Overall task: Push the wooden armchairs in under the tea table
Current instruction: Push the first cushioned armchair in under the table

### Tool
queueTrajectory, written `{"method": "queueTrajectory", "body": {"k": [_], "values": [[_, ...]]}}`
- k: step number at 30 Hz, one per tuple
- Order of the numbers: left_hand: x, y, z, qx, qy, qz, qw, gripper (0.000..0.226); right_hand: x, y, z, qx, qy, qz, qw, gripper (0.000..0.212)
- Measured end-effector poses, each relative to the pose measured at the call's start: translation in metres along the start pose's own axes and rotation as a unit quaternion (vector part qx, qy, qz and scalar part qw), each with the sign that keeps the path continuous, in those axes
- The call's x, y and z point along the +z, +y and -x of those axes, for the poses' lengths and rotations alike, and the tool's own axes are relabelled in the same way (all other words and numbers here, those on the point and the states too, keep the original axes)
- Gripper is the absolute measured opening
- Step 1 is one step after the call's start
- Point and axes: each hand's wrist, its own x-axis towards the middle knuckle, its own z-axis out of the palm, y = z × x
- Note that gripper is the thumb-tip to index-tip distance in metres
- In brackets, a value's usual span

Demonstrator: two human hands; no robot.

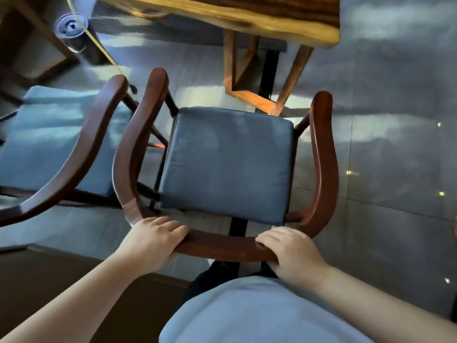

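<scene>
A second armchair [61, 149] is seen at 9 o'clock, just beside the armchair being held [227, 167]; their curved armrests are nearly touching near 10 o'clock. If the held chair is pushed a little crooked, its left armrest may be scraped against the neighbour, or the two frames may be caught together. A yellow cord [99, 45] is stretched across the floor at 11 o'clock, close to the armrest tips, and it could perhaps be snagged.

At 12 o'clock the table [247, 18] is found, with its wooden leg frame [259, 80] almost straight ahead of the blue seat cushion [230, 162]. The seat is not yet under the table top. A straight push seems likely to bring the chair's front against this leg frame, so a small correction to one side would probably be needed. The glossy tile floor [383, 120] may also let the chair legs slide suddenly, or be scratched by them.

The left hand [154, 241] is laid on the back rail at 7 o'clock, fingers curled over the top of the wood, in a loose closed hold. The right hand [291, 253] is placed on the same rail at 5 o'clock, fingers wrapped over it likewise. Nothing else is held by the hands.
</scene>
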Motion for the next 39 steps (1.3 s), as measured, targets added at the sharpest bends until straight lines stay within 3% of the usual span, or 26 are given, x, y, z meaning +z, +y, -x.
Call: {"method": "queueTrajectory", "body": {"k": [5,13,17,22,27,32,36,39], "values": [[0.006,-0.014,-0.004,0.060,-0.024,0.030,0.997,0.025,0.006,-0.004,-0.002,0.013,0.045,0.006,0.999,0.025],[-0.001,-0.019,-0.005,0.084,-0.026,0.036,0.995,0.029,0.008,0.004,-0.007,-0.022,0.050,0.015,0.998,0.037],[-0.015,-0.046,-0.008,0.079,-0.034,0.028,0.996,0.019,0.017,-0.008,-0.026,0.002,0.057,-0.026,0.998,0.037],[-0.043,-0.095,-0.023,0.047,-0.036,-0.021,0.998,0.024,0.015,-0.029,-0.071,-0.006,0.069,-0.037,0.997,0.038],[-0.057,-0.129,-0.034,0.021,-0.043,-0.016,0.999,0.032,0.010,-0.006,-0.085,-0.018,-0.005,-0.044,0.999,0.047],[-0.061,-0.112,-0.036,-0.030,-0.051,-0.016,0.998,0.039,-0.003,0.024,-0.092,0.001,-0.144,0.020,0.989,0.044],[-0.039,-0.060,-0.051,0.001,-0.065,-0.053,0.996,0.034,-0.020,0.037,-0.117,0.008,-0.317,0.123,0.940,0.024],[-0.027,-0.046,-0.057,-0.009,-0.050,-0.047,0.998,0.021,-0.027,0.038,-0.131,-0.008,-0.392,0.146,0.908,0.026]]}}
